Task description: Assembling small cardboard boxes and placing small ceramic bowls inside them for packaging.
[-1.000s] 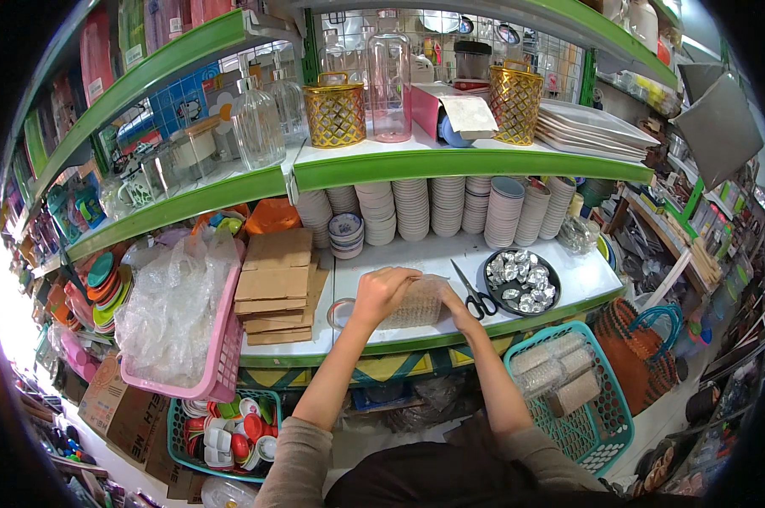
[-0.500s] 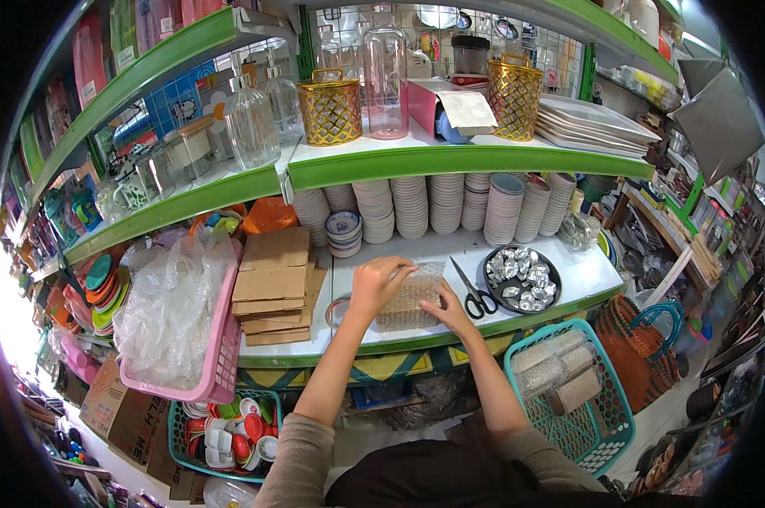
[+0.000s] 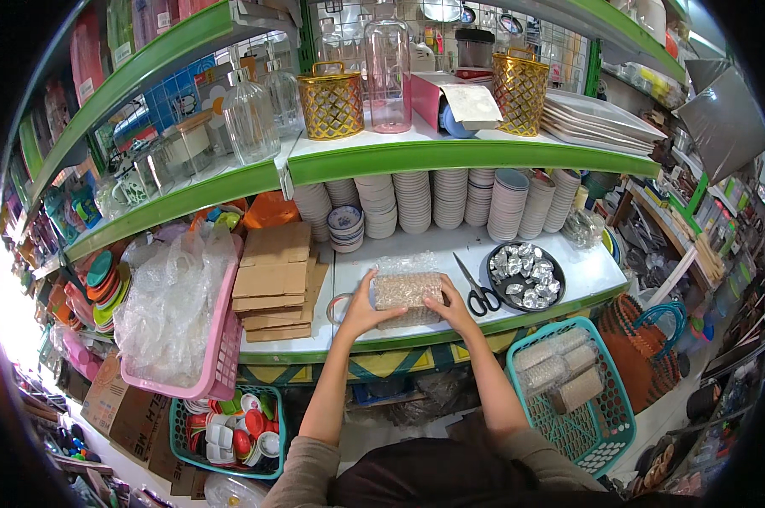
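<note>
On the white lower shelf, a small brown box in bubble wrap (image 3: 406, 290) lies between my two hands. My left hand (image 3: 364, 308) grips its left end, the thumb up along the side. At the right end my right hand (image 3: 453, 306) holds it, fingers curled round the corner. A loose flap of clear bubble wrap (image 3: 406, 262) spreads flat beyond the box. Partly behind my left wrist stands a roll of tape (image 3: 338, 307). Black-handled scissors (image 3: 481, 297) lie just right of my right hand.
A black round tray (image 3: 558, 292) of foil-covered pieces sits to the right, folded cardboard (image 3: 272, 275) to the left. Stacked bowls (image 3: 413, 203) line the back. A pink basket (image 3: 222, 339) of bubble wrap and a teal basket (image 3: 618, 406) with wrapped packs flank the shelf.
My left hand has come down from above the box to its left end. The bubble wrap it was pinching now lies over the box, and both hands hold the ends.
</note>
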### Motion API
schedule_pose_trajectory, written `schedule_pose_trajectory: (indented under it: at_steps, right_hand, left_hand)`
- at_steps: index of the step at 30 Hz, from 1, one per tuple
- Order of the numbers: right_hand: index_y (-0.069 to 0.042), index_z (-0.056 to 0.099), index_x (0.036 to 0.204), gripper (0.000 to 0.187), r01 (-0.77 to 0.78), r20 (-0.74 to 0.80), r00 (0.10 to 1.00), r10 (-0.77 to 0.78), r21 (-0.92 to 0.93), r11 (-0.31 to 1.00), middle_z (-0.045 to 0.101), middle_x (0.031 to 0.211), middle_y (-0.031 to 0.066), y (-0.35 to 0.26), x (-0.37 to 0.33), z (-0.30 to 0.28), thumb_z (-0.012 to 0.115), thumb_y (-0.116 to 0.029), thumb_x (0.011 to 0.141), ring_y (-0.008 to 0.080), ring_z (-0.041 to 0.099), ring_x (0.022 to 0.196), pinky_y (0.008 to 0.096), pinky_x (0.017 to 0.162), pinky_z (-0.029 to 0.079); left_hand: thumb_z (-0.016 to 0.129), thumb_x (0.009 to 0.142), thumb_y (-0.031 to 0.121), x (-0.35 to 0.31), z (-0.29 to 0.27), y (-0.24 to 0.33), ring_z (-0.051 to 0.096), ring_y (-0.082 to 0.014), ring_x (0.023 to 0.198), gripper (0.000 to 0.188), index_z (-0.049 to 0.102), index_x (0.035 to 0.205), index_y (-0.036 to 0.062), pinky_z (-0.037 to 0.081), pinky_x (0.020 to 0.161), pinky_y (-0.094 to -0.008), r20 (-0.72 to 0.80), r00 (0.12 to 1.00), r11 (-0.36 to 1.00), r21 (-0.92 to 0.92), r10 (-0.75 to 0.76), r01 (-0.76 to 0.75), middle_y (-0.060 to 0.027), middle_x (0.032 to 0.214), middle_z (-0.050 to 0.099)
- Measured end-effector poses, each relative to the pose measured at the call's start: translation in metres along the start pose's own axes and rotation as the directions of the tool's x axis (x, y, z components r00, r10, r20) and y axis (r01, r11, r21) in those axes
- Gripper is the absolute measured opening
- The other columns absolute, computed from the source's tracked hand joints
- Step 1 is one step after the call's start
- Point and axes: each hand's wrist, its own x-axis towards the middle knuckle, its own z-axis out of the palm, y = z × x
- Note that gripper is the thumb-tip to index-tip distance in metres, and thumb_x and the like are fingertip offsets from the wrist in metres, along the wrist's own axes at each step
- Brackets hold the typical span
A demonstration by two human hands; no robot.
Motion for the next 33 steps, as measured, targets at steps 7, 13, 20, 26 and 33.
schedule_pose_trajectory:
  at_steps: [7,13,20,26,33]
  right_hand:
    - [-0.001,0.044,0.13,0.059,-0.067,0.019,0.998,0.065,0.103,0.992,0.039,0.132,0.0115,-0.004,0.0,0.003,0.068,-0.022,0.081,0.0239,0.039,0.124,0.0322,0.105,0.027]
    - [-0.009,0.039,0.135,0.062,-0.04,-0.099,0.993,0.06,0.191,0.981,0.044,0.13,0.0114,-0.015,-0.003,0.013,0.066,-0.027,0.083,0.0239,0.042,0.121,0.0349,0.103,0.03]
    - [-0.004,0.053,0.123,0.044,0.047,0.033,0.998,-0.046,-0.05,0.998,0.048,0.125,0.0096,-0.012,0.001,0.003,0.064,-0.017,0.083,0.022,0.043,0.121,0.0318,0.103,0.03]
    - [-0.004,0.052,0.124,0.048,0.061,0.03,0.998,-0.06,-0.036,0.997,0.049,0.124,0.0094,-0.019,0.003,0.001,0.066,-0.021,0.081,0.0216,0.047,0.117,0.0317,0.1,0.034]
    - [-0.008,0.05,0.127,0.052,0.01,0.058,0.998,-0.007,-0.053,0.999,0.05,0.125,0.0106,-0.023,0.007,-0.004,0.069,-0.024,0.081,0.023,0.049,0.116,0.0341,0.096,0.04]
  left_hand:
    - [0.084,0.065,0.036,-0.004,0.009,-0.008,0.045,-0.033,0.123,0.098,0.029,0.14,0.0052,0.036,0.104,-0.0409,0.115,0.986,0.934,-0.324,-0.12,0.151,-0.0221,0.136,0.04]
    - [0.082,0.07,0.03,-0.009,0.013,0.002,0.048,-0.0307,0.118,0.082,0.035,0.133,0.0079,0.039,0.1,-0.041,-0.025,0.998,0.888,-0.458,-0.053,0.036,-0.019,0.127,0.045]
    - [0.075,0.076,0.034,-0.005,-0.002,0.009,0.047,-0.0311,0.116,0.062,0.047,0.125,0.0083,0.039,0.098,-0.0405,0.097,0.993,0.99,-0.133,0.066,-0.053,-0.0126,0.121,0.046]
    - [0.074,0.076,0.036,-0.005,-0.006,0.013,0.046,-0.0313,0.12,0.068,0.044,0.13,0.0071,0.039,0.099,-0.0392,0.122,0.992,0.995,-0.102,0.027,-0.014,-0.0139,0.124,0.045]
    - [0.076,0.072,0.043,0.005,-0.015,0.013,0.049,-0.0319,0.117,0.077,0.043,0.132,0.0068,0.041,0.097,-0.0399,0.187,0.982,0.998,-0.064,-0.006,0.018,-0.0147,0.124,0.047]
